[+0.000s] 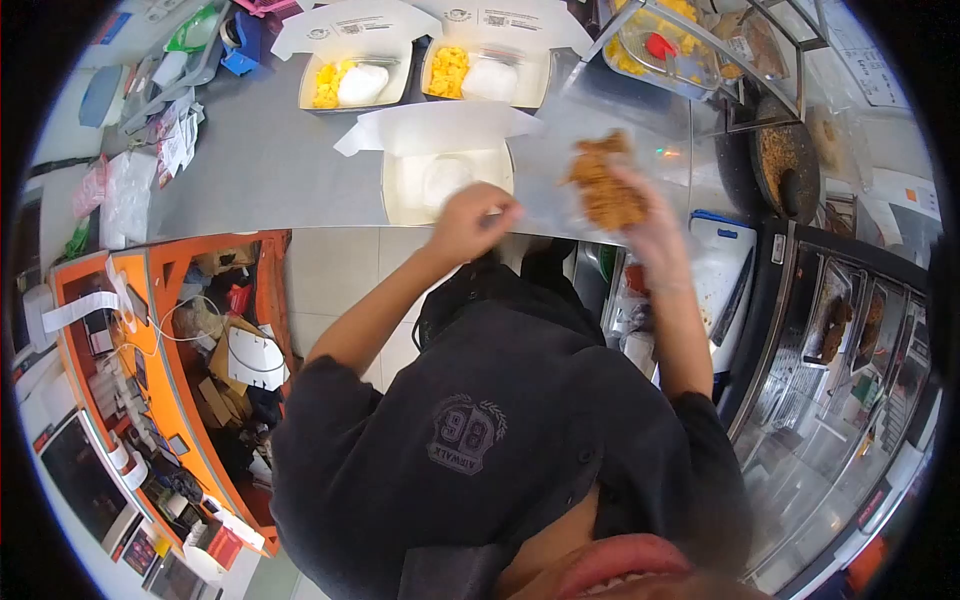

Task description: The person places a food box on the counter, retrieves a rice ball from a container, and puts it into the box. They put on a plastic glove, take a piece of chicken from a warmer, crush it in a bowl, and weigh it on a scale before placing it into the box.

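My right hand (650,215), in what looks like a clear plastic glove, holds a piece of fried chicken (605,185) above the steel counter; both are blurred by motion. My left hand (472,225) is closed at the front edge of an open paper food box (398,190). Something small and greyish shows between its thumb and fingers, too small to name. A round white mound (447,178) lies inside this box, partly behind the hand. Behind stand two more open boxes, the left box (385,97) and the right box (535,85), each with yellow pieces and white rice.
A wire rack (770,60) holds a clear container (660,60) of yellow food. Below it sits a dark pan (790,165) of brown crumbs. A knife (735,295) lies on a white cutting board (715,250). Plastic bags (128,195) lie left; an orange shelf (190,400) stands below.
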Demonstrator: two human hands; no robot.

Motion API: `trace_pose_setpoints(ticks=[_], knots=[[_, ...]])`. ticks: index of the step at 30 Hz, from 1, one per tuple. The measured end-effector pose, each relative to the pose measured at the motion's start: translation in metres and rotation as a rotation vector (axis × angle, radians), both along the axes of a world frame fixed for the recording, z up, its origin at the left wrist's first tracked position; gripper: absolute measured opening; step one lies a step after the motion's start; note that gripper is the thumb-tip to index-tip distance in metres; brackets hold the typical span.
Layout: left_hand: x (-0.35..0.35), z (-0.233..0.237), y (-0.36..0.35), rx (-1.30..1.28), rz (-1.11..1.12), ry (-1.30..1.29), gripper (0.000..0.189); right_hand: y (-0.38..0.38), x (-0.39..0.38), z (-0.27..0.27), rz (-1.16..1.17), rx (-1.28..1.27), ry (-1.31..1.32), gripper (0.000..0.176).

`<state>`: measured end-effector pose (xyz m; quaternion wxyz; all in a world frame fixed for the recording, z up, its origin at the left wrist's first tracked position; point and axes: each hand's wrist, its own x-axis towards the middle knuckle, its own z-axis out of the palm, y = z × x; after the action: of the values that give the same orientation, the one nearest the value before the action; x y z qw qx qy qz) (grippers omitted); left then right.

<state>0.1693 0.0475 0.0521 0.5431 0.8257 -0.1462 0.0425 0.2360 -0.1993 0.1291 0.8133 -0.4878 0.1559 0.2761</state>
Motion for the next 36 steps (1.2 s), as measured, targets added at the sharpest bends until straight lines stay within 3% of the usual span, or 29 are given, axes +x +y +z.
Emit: trace_pose_setpoints(ticks=[3,4,6,9,12,15,18,20,23,24,26,29,32,33,35,36], knots=[[-0.003,-0.014,0.039,0.276,0.337,-0.074,0.044,0.074,-0.012,-0.001,0.284,-0.004,-0.069,0.036],[-0.003,-0.017,0.047,0.375,0.416,-0.109,0.050,0.094,-0.012,-0.007,0.274,-0.123,-0.090,0.037],[-0.004,-0.031,0.060,0.481,0.337,0.009,0.060,0.127,-0.008,-0.022,0.254,-0.366,-0.122,0.039],[-0.008,-0.044,0.066,0.469,0.301,0.128,0.065,0.142,0.007,-0.079,0.321,-1.097,-1.028,0.038],[-0.007,-0.047,0.066,0.406,0.306,0.165,0.065,0.162,-0.006,-0.036,0.566,-1.371,-0.826,0.031],[-0.006,-0.052,0.071,0.342,0.293,0.174,0.062,0.159,-0.014,-0.062,0.641,-1.428,-0.867,0.030],[-0.008,-0.067,0.080,0.244,0.294,0.136,0.058,0.150,-0.020,-0.091,0.567,-1.362,-0.952,0.025],[0.002,-0.071,0.081,0.132,0.285,0.149,0.055,0.128,-0.016,-0.079,0.498,-1.136,-1.028,0.025],[0.001,-0.075,0.089,0.009,0.353,0.312,0.049,0.079,-0.014,-0.029,0.065,-0.748,-0.769,0.028],[0.005,-0.080,0.092,0.005,0.363,0.217,0.046,0.049,-0.007,-0.018,-0.045,-0.625,-0.662,0.028],[0.014,-0.047,0.075,0.054,0.440,0.194,0.040,-0.017,-0.008,0.004,-0.264,-0.333,-0.502,0.030],[0.029,0.006,0.031,-0.040,0.480,0.098,0.027,-0.133,-0.031,0.045,-0.820,-0.348,-0.689,0.029],[0.055,0.030,-0.020,-0.095,0.375,-0.112,0.022,-0.230,-0.083,0.086,-1.663,-0.842,-0.773,0.027],[0.065,0.035,-0.038,-0.118,0.312,-0.107,0.021,-0.255,-0.100,0.097,-1.895,-0.803,-0.831,0.025],[0.083,0.040,-0.079,-0.157,0.182,-0.097,0.020,-0.316,-0.141,0.089,-2.184,-0.960,-0.759,0.025],[0.084,0.058,-0.106,-0.205,0.130,-0.036,0.019,-0.330,-0.154,0.090,-2.179,-1.071,-0.737,0.026]])
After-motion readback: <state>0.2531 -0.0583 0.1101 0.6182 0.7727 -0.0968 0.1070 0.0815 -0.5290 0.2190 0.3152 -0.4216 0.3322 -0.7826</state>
